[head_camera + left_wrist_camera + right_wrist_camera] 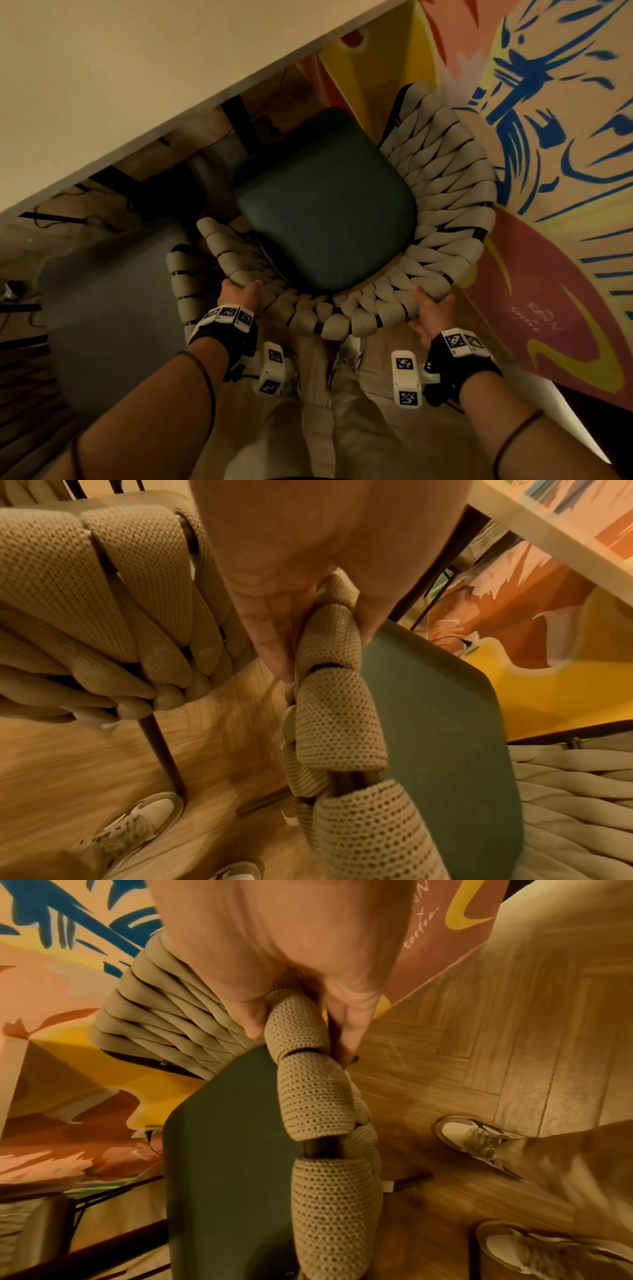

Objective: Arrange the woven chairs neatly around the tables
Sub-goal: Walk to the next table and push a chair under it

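A woven chair [442,192] with thick beige braided backrest and a dark green seat cushion [325,202] stands in front of me, its seat partly under the pale table [137,75]. My left hand [239,291] grips the left part of the backrest rim [329,653], thumb on the seat side. My right hand [431,308] grips the right part of the same rim [298,1031]. A second woven chair [185,284] stands close on the left, its back [103,610] beside my left hand.
A painted mural wall [548,137] runs close along the right of the chair. Dark table legs [239,120] and cables sit under the table. The floor is wood parquet [496,1056]. My shoes [472,1137] stand right behind the chair.
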The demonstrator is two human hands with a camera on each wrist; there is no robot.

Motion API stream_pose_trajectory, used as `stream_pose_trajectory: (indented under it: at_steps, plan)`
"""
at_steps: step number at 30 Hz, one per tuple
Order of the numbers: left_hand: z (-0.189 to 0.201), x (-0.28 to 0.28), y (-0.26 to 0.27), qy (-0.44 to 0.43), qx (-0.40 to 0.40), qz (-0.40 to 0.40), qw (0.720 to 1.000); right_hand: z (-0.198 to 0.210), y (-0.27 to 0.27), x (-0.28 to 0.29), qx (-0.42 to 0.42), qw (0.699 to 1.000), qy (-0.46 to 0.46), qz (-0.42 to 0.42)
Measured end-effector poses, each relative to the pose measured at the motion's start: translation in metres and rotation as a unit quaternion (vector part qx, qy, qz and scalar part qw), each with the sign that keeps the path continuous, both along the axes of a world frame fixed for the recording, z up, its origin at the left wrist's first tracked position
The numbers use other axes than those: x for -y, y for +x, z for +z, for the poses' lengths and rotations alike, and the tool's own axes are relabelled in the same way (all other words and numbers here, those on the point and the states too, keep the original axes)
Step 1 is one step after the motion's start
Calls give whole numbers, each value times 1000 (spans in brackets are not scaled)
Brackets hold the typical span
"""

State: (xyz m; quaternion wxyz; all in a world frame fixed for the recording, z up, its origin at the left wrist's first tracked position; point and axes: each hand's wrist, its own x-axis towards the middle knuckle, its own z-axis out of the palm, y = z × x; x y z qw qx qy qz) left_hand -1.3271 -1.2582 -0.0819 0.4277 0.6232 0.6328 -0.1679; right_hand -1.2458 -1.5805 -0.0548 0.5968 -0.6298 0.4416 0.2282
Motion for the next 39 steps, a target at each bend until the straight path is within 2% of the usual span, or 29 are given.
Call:
stream_pose_trajectory:
  at_steps: [11,24,33,39]
  plan:
    - [6,-4,-3,-9,-12,-26,1000,5,14,18,12,1000,-24,14]
    - [9,-4,1,6,-2,-27,1000,5,19,11,9,999,-45,24]
    - [35,-5,29,56,-4,-90,994,14,39,-2,7,999,-36,30]
    - [41,-4,44,54,-6,-91,994,16,55,-5,-5,998,-55,32]
